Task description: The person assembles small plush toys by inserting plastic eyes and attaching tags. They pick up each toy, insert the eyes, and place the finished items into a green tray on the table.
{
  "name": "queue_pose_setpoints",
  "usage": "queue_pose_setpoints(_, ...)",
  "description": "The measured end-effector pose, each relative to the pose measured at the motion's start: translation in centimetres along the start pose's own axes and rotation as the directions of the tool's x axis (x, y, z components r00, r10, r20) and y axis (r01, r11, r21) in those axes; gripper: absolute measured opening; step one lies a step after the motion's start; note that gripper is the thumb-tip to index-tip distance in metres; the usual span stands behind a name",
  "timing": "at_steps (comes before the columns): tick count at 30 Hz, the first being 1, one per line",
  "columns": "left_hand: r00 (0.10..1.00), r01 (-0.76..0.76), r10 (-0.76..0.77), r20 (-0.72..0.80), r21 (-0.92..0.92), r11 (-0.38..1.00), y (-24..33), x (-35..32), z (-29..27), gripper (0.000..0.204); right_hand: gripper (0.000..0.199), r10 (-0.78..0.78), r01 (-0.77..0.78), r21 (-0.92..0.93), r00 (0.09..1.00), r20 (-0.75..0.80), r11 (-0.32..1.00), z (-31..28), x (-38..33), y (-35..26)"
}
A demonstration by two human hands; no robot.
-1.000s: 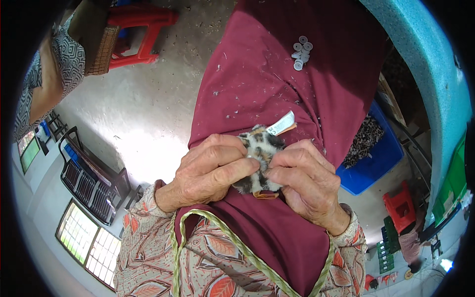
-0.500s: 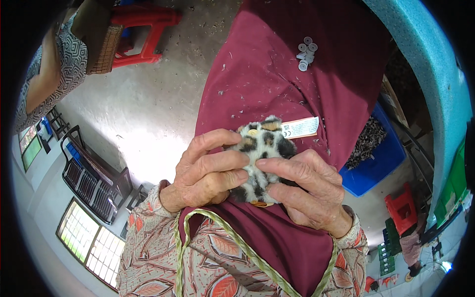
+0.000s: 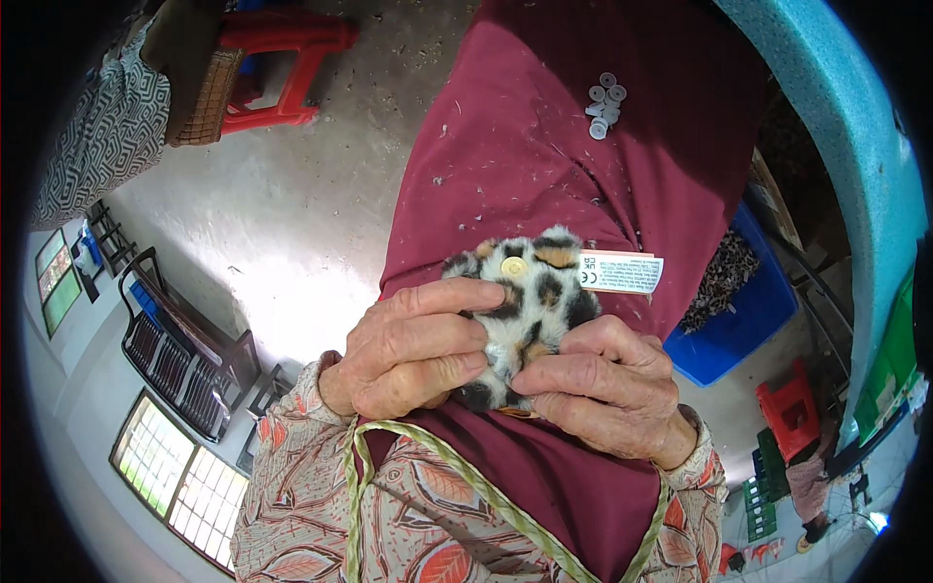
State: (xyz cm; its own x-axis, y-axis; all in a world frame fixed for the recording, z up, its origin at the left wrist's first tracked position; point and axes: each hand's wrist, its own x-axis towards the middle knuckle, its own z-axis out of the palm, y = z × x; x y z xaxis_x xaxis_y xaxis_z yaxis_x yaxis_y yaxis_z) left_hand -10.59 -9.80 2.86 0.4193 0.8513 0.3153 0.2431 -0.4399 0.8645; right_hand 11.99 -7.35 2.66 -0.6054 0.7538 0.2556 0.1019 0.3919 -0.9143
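Observation:
Between my hands is a small plush piece of white fur with black and tan spots. A round cream-yellow disc sits in the fur near its far end. From its right side sticks out a white printed label. My left hand grips the left side, fingers lying over the fur. On the right, my right hand holds the lower right part, thumb and fingers pinched at the fur. Whether something small is in that pinch cannot be made out.
Several white plastic discs lie on the maroon apron over my lap. A blue bin with dark shreds stands at the right, near a curved light-blue surface. A red stool and a person in patterned cloth are at the far left.
The plush piece has turned and shifted slightly, so its yellow disc and label show more fully. My right fingers have moved down to its lower part. The person's arm at far left has left view.

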Motion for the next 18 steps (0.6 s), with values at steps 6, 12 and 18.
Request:
queue_pose_setpoints(6, 0.994, -0.108, 0.107, 0.023, 0.044, 0.993, -0.4, 0.3, -0.1, 0.028, 0.014, 0.022, -0.023, 0.038, 1.000, 0.010, 0.999, 0.0, 0.1, 0.0)
queue_pose_setpoints(12, 0.997, -0.074, 0.072, 0.038, 0.037, 0.997, -0.3, 1.4, 0.1, 0.033, 0.014, 0.074, -0.079, 0.155, 0.996, 0.041, 0.985, -0.1, 0.1, 0.0)
queue_pose_setpoints(18, 0.989, 0.138, -0.135, 0.057, -0.052, 0.989, -0.1, 2.2, 0.8, 0.037, 0.013, 0.126, -0.134, 0.226, 0.991, 0.050, 0.965, -0.3, -0.8, 0.2)
